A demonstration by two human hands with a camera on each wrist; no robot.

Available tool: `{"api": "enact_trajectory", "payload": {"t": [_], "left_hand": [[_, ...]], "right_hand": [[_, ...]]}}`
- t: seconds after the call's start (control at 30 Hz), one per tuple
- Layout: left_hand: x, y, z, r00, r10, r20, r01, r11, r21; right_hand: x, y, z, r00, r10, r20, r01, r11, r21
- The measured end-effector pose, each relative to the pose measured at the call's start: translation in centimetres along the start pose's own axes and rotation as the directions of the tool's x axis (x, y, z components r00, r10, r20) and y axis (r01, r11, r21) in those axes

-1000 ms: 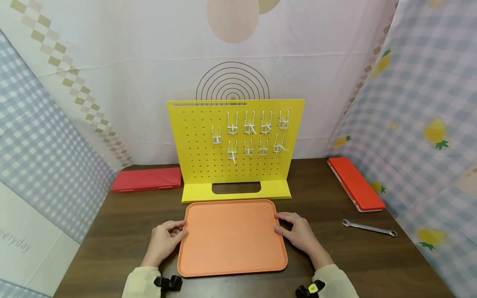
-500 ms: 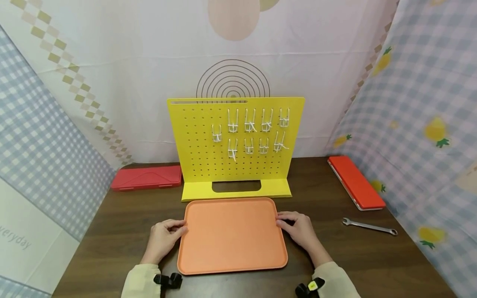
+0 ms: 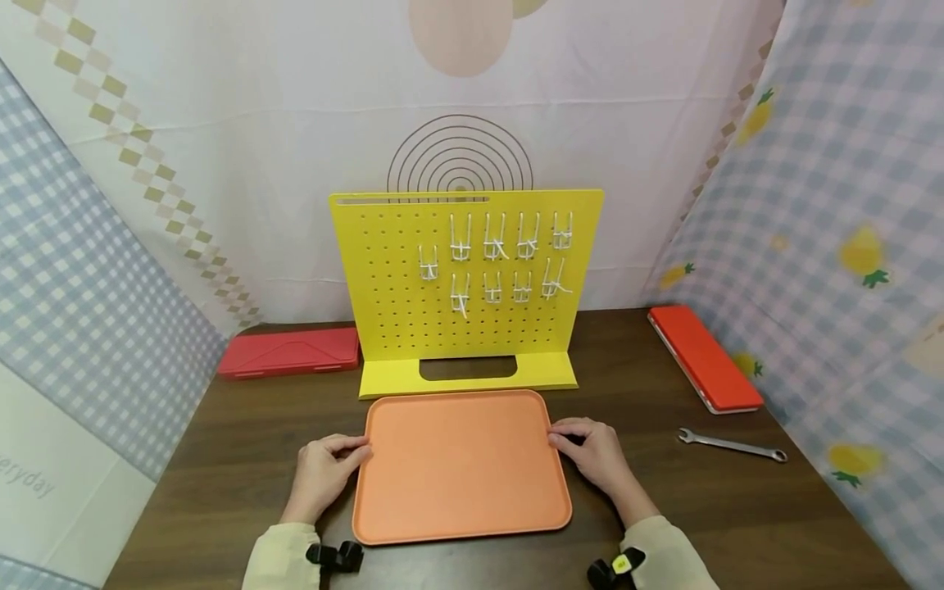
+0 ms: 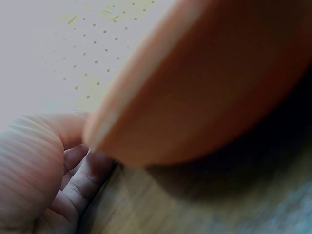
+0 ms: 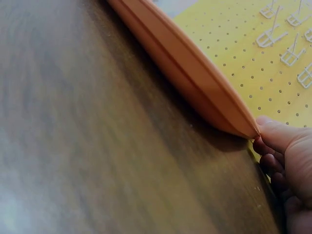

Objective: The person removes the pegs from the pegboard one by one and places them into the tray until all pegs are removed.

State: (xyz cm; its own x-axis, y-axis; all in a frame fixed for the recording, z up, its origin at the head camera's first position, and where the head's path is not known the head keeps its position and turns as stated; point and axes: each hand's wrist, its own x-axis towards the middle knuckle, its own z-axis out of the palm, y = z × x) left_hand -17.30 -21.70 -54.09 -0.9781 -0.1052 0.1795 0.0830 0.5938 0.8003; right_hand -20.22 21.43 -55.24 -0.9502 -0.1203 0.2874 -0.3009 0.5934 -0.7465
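An orange rectangular tray with rounded corners lies on the dark wooden table, centred before the person. My left hand pinches its left rim, thumb on top and the other fingers curled below, as the left wrist view shows on the tray's edge. On the opposite side my right hand pinches the right rim the same way. The right wrist view shows the thumb over the tray's rim and the fingers bent beneath it. Right behind the tray stands a yellow pegboard with several white wire hooks.
A dark red flat case lies at the back left. At the back right is a bright red case with a pale lower edge, and in front of it a steel wrench. Patterned cloth hangs behind and on both sides.
Both hands keep their pinch on the tray, the right hand's grip drawing closer around the rim. The whole head view shifts slightly upward; the tray stays nearly in place.
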Motion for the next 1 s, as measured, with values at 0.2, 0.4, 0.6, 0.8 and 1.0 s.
{"api": "enact_trajectory", "payload": {"t": [0.2, 0.4, 0.6, 0.8, 1.0], "left_hand": [[-0.2, -0.1, -0.1, 1.000, -0.016, 0.000, 0.016, 1.000, 0.017], [-0.1, 0.1, -0.2, 1.000, -0.009, -0.002, 0.009, 1.000, 0.018], [-0.3, -0.1, 0.0, 1.000, -0.020, -0.008, 0.021, 0.999, 0.028], [-0.2, 0.0, 0.2, 1.000, 0.007, 0.010, -0.007, 1.000, 0.020], [-0.4, -0.1, -0.2, 1.000, -0.004, -0.001, 0.004, 1.000, 0.010]], "right_hand": [[-0.2, -0.1, 0.1, 1.000, -0.010, -0.005, 0.010, 1.000, -0.001], [0.0, 0.2, 0.1, 1.000, -0.019, -0.017, 0.019, 1.000, -0.007], [0.0, 0.2, 0.1, 1.000, 0.001, -0.003, -0.001, 1.000, 0.019], [1.0, -0.9, -1.1, 0.995, 0.096, -0.034, -0.094, 0.995, 0.036], [7.2, -4.5, -4.2, 0.987, 0.125, -0.099, -0.107, 0.980, 0.168]]}}
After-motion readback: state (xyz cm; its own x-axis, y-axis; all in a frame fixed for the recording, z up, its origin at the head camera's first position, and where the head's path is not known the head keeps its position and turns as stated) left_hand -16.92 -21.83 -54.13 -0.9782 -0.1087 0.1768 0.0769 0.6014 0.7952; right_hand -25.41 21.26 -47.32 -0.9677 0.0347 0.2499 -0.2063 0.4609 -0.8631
